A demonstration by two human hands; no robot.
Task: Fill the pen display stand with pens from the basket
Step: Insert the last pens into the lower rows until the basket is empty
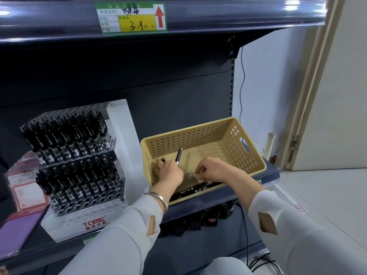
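Observation:
A tan perforated basket (pixel 246 153) stands on the shelf at the right, with black pens (pixel 195 189) lying along its near wall. My left hand (pixel 171 173) is inside the basket at its left side and grips a pen (pixel 179 154) that points up and away. My right hand (pixel 211 168) is over the basket floor with its fingers curled downward; whether they hold a pen is hidden. The clear tiered pen display stand (pixel 79 175), marked TOME, sits to the left, its upper rows full of black pens and its front rows showing open holes.
The upper shelf edge carries a price label (pixel 132 16) overhead. Purple and pink packets (pixel 21 197) lie left of the stand. Dark items (pixel 198 219) sit on the shelf below. A cable (pixel 241 86) runs down the white wall, and a door (pixel 337 96) stands at right.

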